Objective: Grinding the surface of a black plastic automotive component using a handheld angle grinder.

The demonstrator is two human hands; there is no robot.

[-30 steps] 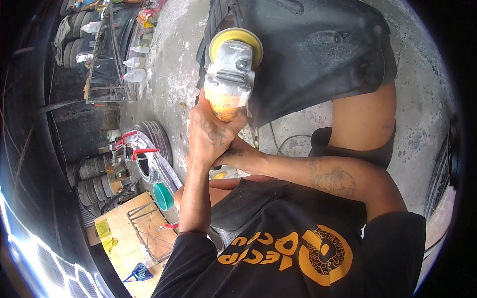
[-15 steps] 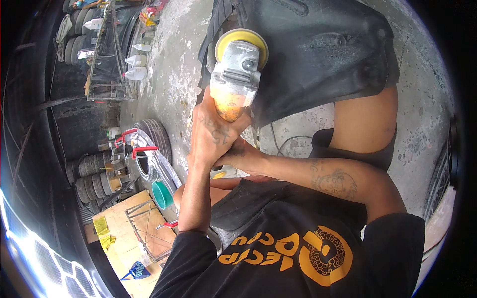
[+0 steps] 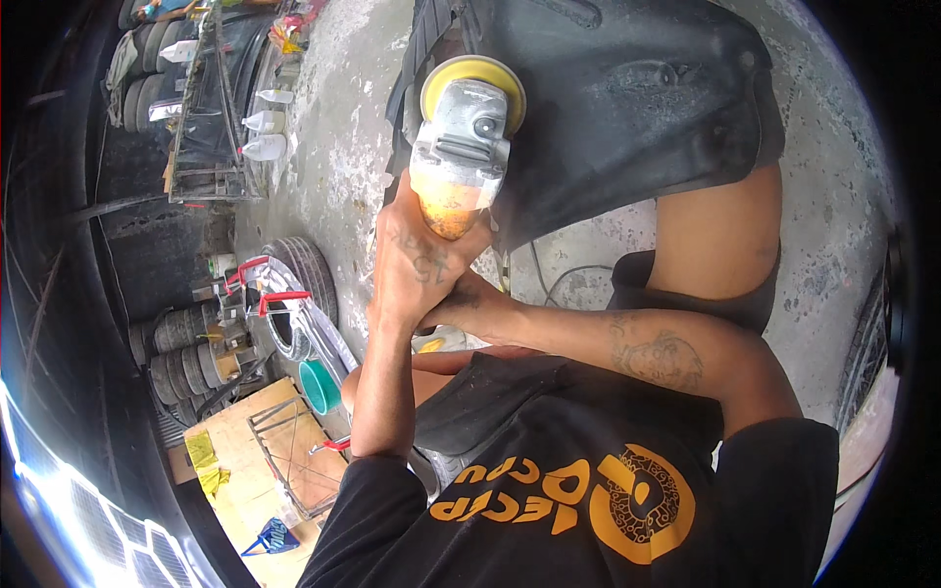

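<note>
A grey and orange handheld polisher (image 3: 458,157) with a yellow round pad (image 3: 474,71) rests against a large black plastic car panel (image 3: 627,98). My left hand (image 3: 417,263) is wrapped around the orange body of the polisher. My right hand (image 3: 469,306) sits just below it, closed on the rear end of the same tool, its fingers partly hidden behind the left hand. The pad touches the panel's upper left area. My knee (image 3: 720,235) props the panel from below.
Concrete floor (image 3: 333,147) lies to the left. Stacked tyres (image 3: 304,284), red-handled clamps (image 3: 257,284), a teal bowl (image 3: 320,385), a wire rack (image 3: 289,456) on a wooden board and white bottles (image 3: 263,122) stand at left. A cable (image 3: 564,279) trails on the floor.
The polisher and both hands have shifted slightly up and right across the black panel. The grip is unchanged.
</note>
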